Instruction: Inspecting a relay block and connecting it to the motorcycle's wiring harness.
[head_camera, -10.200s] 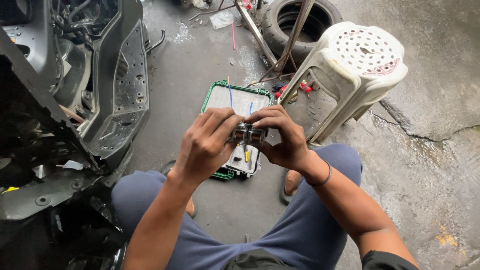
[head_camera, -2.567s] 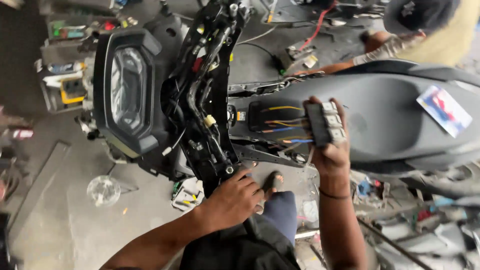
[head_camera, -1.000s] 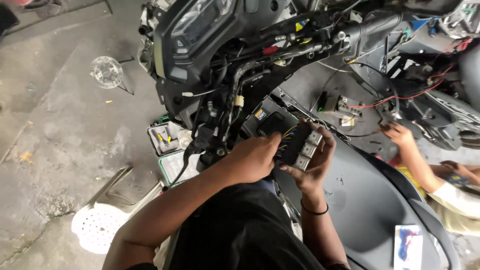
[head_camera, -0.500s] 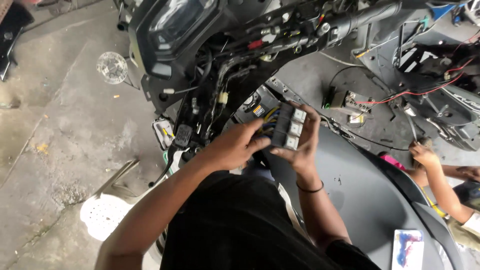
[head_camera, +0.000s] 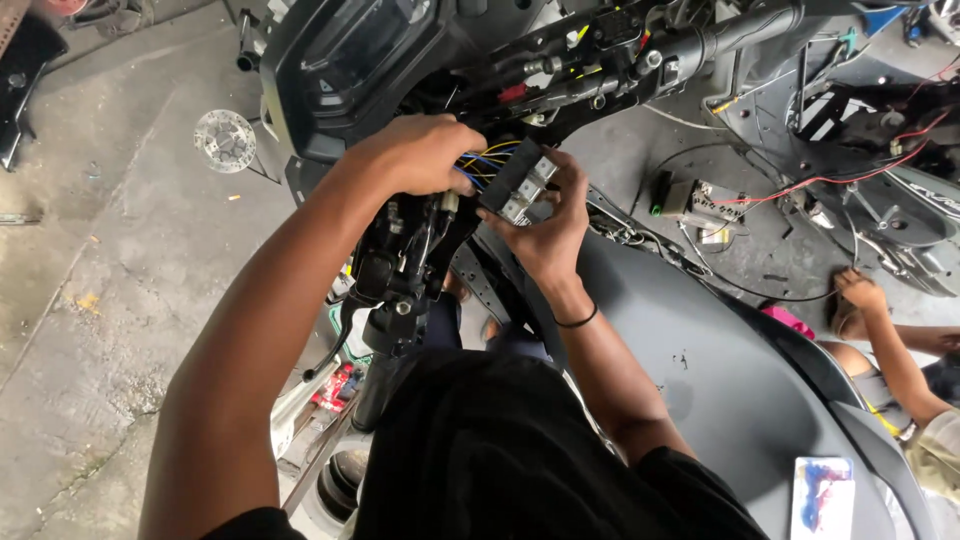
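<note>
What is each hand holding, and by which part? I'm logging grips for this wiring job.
Right hand cups the black switch block from beneath; left hand pinches its coloured wires at the back.

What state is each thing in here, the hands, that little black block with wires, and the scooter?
Left hand: closed on the coloured wires.
Right hand: gripping the black connector block.
Black connector block: wired, held off the frame.
Scooter front: panels off, wiring bare.
Dark seat: in place.
Another person's hand: resting on the floor by the scooter.
</note>
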